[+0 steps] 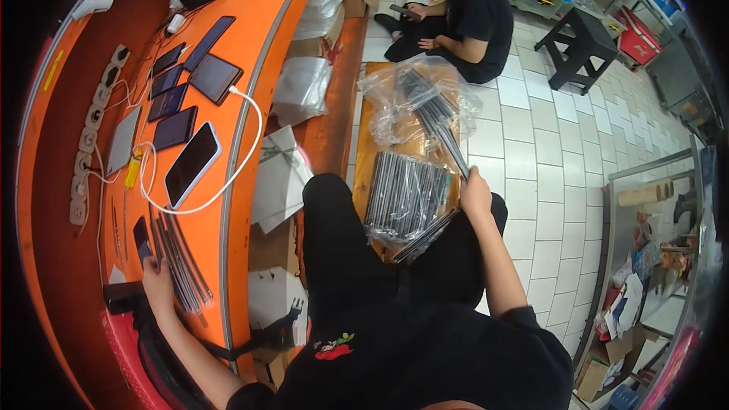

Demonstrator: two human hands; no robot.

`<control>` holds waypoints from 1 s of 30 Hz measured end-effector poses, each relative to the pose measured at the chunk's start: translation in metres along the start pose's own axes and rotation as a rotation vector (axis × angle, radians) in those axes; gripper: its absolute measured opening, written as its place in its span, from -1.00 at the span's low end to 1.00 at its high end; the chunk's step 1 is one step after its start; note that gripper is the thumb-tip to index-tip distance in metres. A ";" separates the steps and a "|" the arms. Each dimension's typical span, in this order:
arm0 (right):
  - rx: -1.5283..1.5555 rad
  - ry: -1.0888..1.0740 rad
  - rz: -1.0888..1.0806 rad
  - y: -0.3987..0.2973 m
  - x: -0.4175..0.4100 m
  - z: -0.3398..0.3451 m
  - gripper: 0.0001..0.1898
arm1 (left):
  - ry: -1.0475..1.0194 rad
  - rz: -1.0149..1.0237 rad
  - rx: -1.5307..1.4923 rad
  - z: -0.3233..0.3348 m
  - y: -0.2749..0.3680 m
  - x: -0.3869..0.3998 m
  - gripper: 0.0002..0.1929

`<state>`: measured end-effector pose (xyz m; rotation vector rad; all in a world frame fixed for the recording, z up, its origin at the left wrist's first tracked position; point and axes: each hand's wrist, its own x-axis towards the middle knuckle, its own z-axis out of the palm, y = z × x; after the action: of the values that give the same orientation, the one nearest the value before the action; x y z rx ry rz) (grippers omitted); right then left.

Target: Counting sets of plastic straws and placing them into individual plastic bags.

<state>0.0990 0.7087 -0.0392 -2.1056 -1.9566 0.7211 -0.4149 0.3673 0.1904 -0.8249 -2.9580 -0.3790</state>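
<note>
My right hand (476,193) grips the near ends of a few thin dark wrapped sticks (454,151), which look like drinking straws. Their far ends lie among more such sticks in an open clear plastic bag (387,119). Just before my knees, a full clear pack of dark sticks (401,196) rests on the wooden bench (363,168). A few loose wrapped sticks (424,237) lie by my right thigh. At the left, my left hand (156,285) touches the lower end of a dark smartphone (142,239); whether it grips it is unclear. Loose dark sticks (179,262) lie beside that hand on the orange counter (219,239).
Several phones (171,125) and a white charging cable (259,119) lie on the counter, below a row of power sockets (88,139). Another person (478,17) sits on the tiled floor past the bench, holding a phone. A black stool (581,48) stands far right.
</note>
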 end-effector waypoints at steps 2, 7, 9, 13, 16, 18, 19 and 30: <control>-0.091 0.007 0.002 -0.014 0.033 0.003 -0.75 | 0.018 0.009 -0.044 0.006 0.001 -0.002 -0.75; -0.147 0.057 -0.026 -0.059 0.112 0.022 -0.59 | 0.047 0.005 -0.072 0.008 0.029 -0.010 -0.78; -0.148 0.083 -0.059 -0.086 0.114 0.020 -0.51 | 0.054 -0.007 -0.072 0.004 0.027 -0.013 -0.76; -0.158 0.154 -0.216 -0.119 0.105 0.024 -0.29 | 0.167 -0.001 -0.086 -0.005 0.019 -0.025 -0.70; -0.078 0.190 -0.322 -0.101 0.089 0.030 -0.35 | 0.065 -0.086 -0.026 -0.017 0.043 -0.031 -0.69; -0.023 0.305 -0.360 -0.061 0.083 0.050 -0.39 | 0.073 -0.114 -0.006 -0.018 0.060 -0.024 -0.67; 0.013 0.292 -0.372 -0.056 0.070 0.047 -0.40 | 0.104 -0.080 -0.062 -0.015 0.055 -0.023 -0.66; 0.266 0.115 -0.330 -0.054 -0.008 0.021 -0.50 | 0.237 -0.157 -0.075 -0.017 0.024 -0.025 -0.73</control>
<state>0.0415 0.7037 -0.0317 -1.5868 -1.9546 0.7284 -0.3817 0.3702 0.2091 -0.5136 -2.8076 -0.5572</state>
